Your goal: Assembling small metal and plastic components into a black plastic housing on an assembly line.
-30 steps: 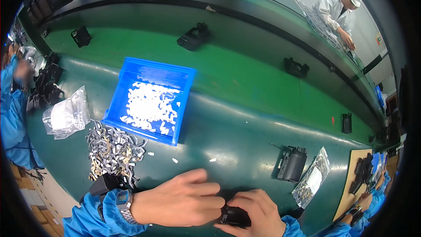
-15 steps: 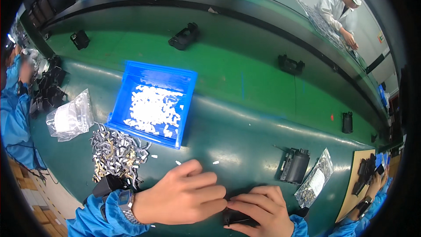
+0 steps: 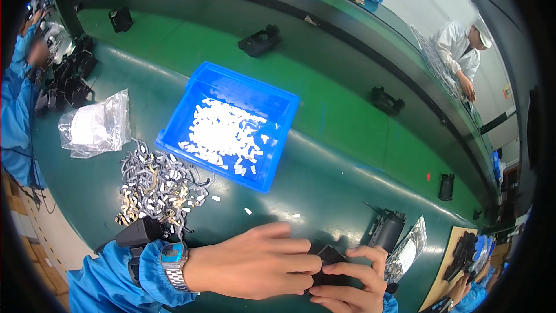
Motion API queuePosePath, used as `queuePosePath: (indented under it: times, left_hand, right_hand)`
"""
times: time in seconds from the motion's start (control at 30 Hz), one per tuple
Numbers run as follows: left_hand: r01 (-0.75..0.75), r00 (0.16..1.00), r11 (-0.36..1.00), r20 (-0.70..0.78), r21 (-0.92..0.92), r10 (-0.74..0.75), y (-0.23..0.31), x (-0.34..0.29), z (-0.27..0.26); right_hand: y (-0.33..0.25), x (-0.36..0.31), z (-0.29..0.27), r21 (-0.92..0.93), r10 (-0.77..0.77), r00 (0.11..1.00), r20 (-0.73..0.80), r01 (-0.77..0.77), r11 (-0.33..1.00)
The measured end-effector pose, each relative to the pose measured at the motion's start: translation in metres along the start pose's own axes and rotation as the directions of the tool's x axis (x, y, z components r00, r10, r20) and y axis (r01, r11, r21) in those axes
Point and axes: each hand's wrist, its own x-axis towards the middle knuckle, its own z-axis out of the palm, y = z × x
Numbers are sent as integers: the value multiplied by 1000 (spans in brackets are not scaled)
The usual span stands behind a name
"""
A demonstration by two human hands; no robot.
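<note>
Near the lower edge, my right hand [image 3: 356, 281] is closed around a black plastic part [image 3: 331, 258], thumb and fingers on its sides. My left hand [image 3: 260, 261] meets the part from the left with its fingers curled together. Its fingertips are partly hidden, so whatever they pinch does not show. Left of that wrist lies a pile of short grey and yellowish cables with white connectors [image 3: 156, 188]. Behind the pile stands a blue bin [image 3: 281, 139] holding many small white pieces [image 3: 220, 130]. A few white bits [image 3: 248, 211] are scattered in front of it.
To the right lie another black housing [image 3: 388, 229] and a clear bag of small parts [image 3: 407, 252]. A clear bag [image 3: 95, 126] sits at left. Black housings [image 3: 260, 40] are spaced along the green belt [image 3: 330, 104]. Co-workers are at both sides and across.
The view has turned, so the bin and bench appear shifted. My right hand has tilted the black part more upright, and my left hand has moved over its near side.
</note>
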Motion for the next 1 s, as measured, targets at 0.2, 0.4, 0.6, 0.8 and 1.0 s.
queuePosePath:
  times: [0.2,0.4,0.6,0.8,1.0]
  left_hand:
    - [-10,1000,1000,18,-6,10,1,-4,3]
    - [-18,998,999,-63,-46,15,0,-2,9]
    - [-22,997,997,-70,-76,17,1,-2,9]
    - [-54,996,993,-76,-100,47,-2,-3,10]
    - [43,993,988,-101,-149,-59,0,2,4]
  right_hand:
    - [-1,2,1,-33,-32,999,-27,31,999]
    - [-6,2,-1,-29,-21,999,-48,19,999]
    - [-10,5,-1,-39,-41,998,-54,39,998]
    - [-13,4,2,-157,-163,984,-76,149,976]
    - [-19,-1,13,-223,-167,968,-188,123,967]
